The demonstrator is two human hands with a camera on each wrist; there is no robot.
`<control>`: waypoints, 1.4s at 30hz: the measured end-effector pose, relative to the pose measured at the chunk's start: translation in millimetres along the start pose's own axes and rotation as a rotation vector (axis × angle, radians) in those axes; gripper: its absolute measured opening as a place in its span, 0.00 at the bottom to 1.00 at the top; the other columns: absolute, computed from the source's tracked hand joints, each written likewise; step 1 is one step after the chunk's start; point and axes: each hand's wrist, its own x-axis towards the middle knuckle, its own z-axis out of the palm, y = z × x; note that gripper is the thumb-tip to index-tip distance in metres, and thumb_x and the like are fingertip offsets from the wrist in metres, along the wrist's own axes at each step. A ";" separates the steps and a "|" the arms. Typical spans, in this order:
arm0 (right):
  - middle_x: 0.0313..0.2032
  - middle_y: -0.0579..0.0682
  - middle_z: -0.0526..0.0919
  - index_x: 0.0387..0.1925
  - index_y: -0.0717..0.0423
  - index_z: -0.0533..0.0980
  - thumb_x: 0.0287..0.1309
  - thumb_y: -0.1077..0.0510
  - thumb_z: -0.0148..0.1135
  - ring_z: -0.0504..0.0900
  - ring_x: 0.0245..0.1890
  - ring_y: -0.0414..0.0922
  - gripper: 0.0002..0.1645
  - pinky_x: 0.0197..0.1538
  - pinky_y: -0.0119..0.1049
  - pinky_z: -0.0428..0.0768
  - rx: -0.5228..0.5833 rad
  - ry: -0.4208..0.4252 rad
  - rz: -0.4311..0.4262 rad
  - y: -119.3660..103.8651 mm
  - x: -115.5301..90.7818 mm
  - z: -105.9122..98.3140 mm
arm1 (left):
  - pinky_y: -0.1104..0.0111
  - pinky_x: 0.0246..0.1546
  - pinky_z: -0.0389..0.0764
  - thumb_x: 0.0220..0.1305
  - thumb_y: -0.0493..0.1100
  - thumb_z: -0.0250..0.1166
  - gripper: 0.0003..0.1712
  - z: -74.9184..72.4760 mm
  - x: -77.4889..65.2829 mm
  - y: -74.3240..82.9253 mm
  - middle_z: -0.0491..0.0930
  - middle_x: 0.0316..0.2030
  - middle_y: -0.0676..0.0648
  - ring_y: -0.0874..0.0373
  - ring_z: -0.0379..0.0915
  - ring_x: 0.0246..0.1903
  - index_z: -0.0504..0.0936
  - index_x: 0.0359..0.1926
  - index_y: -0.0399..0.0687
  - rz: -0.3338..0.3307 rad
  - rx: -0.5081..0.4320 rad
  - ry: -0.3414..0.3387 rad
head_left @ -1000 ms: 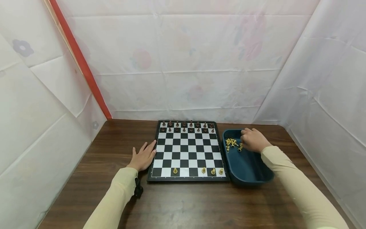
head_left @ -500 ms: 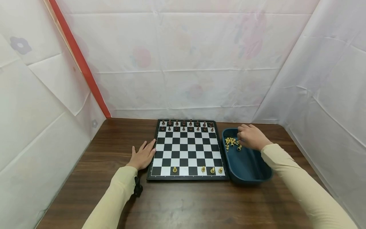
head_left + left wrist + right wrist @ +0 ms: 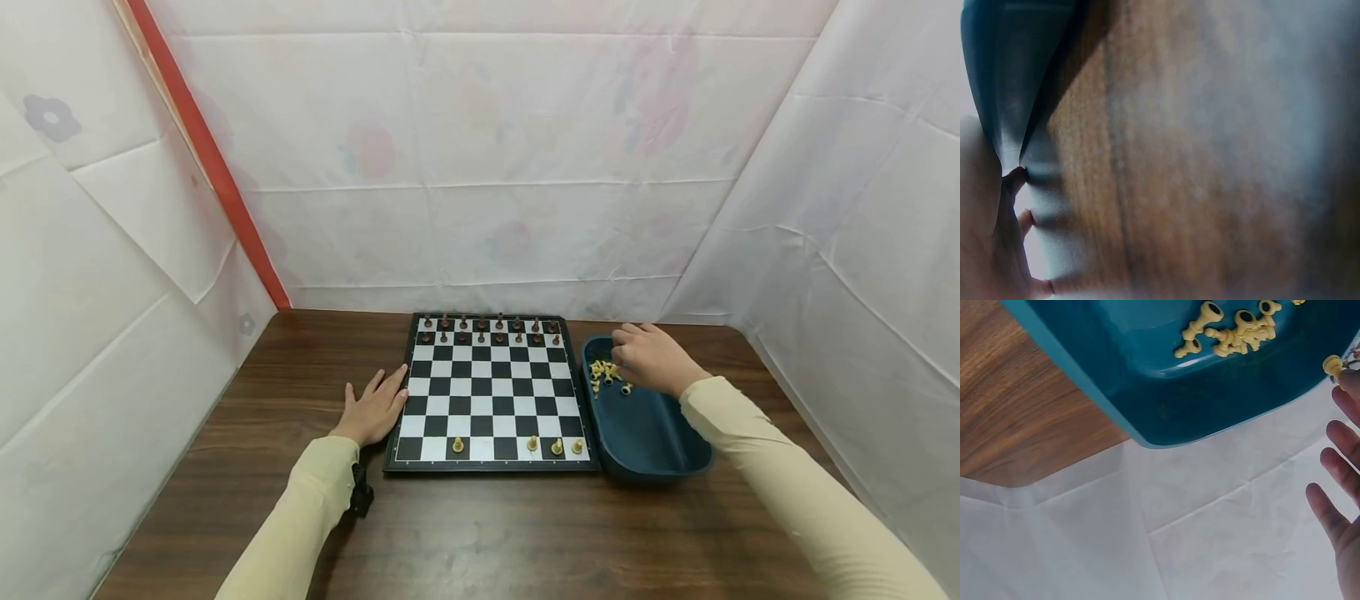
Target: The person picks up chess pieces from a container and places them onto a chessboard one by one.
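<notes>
My right hand (image 3: 654, 358) is over the far end of a dark teal tub (image 3: 648, 433). In the right wrist view its thumb and finger pinch a pale yellow chess piece (image 3: 1333, 364) by the tub's rim. Several yellow chess pieces (image 3: 1241, 334) lie heaped in the tub. My left hand (image 3: 372, 408) rests, fingers spread, at the left edge of a black-and-white chessboard (image 3: 483, 400). Brown chess pieces (image 3: 482, 337) fill the board's two far rows. Along the near row stand several yellow pieces, among them one chess piece (image 3: 457, 445) left of centre.
Everything sits on a brown wood-grain table (image 3: 480, 533). The tub stands against the board's right side. White patterned sheets (image 3: 480, 167) enclose the table at the back and both sides, with a red strip (image 3: 217, 167) at the back left corner.
My right hand has lifted slightly and shifted left toward the board, from deeper in the tub to its far rim. My left hand stays in place at the board's edge.
</notes>
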 end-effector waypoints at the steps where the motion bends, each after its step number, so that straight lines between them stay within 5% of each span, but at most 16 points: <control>1: 0.25 0.45 0.68 0.17 0.49 0.78 0.47 0.61 0.71 0.71 0.30 0.47 0.10 0.40 0.46 0.74 -0.003 0.007 -0.005 -0.4 0.5 0.0 | 0.33 0.60 0.28 0.76 0.54 0.36 0.32 0.1 0.1 0.2 0.52 0.72 0.44 0.41 0.41 0.71 0.48 0.76 0.51 -0.004 0.003 -0.002; 22: 0.26 0.45 0.71 0.21 0.49 0.81 0.47 0.59 0.73 0.69 0.29 0.44 0.07 0.37 0.43 0.73 -0.017 0.035 -0.089 -28.2 15.5 -7.2 | 0.32 0.59 0.28 0.76 0.55 0.37 0.32 0.9 0.6 -0.2 0.53 0.72 0.44 0.41 0.41 0.71 0.48 0.76 0.52 -0.002 -0.010 -0.011; 42: 0.29 0.44 0.76 0.24 0.49 0.85 0.49 0.55 0.71 0.70 0.30 0.43 0.04 0.35 0.38 0.71 -0.022 -0.084 -0.111 -58.5 23.1 6.3 | 0.33 0.60 0.28 0.76 0.55 0.37 0.32 0.5 1.2 -0.3 0.53 0.72 0.44 0.41 0.41 0.71 0.48 0.76 0.52 -0.011 -0.012 -0.014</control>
